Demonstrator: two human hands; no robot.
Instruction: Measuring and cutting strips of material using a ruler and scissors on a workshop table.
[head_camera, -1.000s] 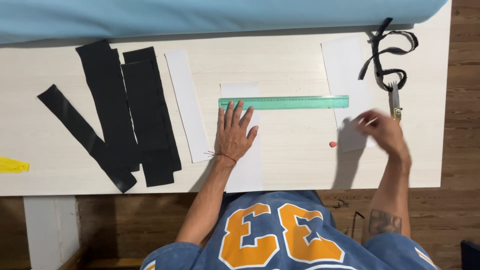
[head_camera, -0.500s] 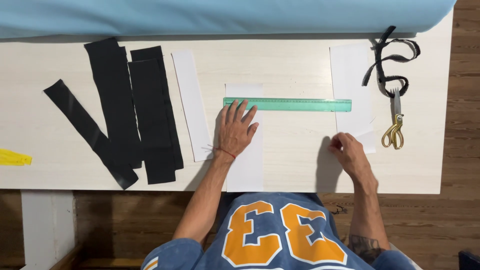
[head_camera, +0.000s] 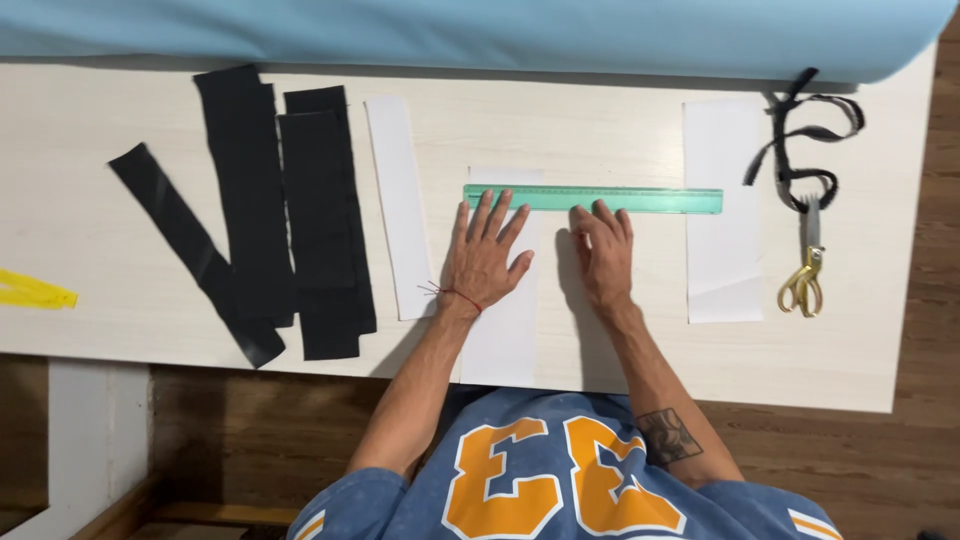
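Pale table (head_camera: 620, 130): both hands (head_camera: 480, 262) (head_camera: 603, 250) spread flat by green ruler (head_camera: 600, 198); scissors (head_camera: 805, 265) lie right

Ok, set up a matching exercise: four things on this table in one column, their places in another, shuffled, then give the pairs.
Things:
1. green ruler
2. scissors
3. black fabric strips
4. yellow object

Places:
A. at the table's far left edge
B. far right, below a tangled black strip
C. under the fingertips of both hands, across the white strips
D. left part of the table, beside a white strip

Pairs: 1-C, 2-B, 3-D, 4-A
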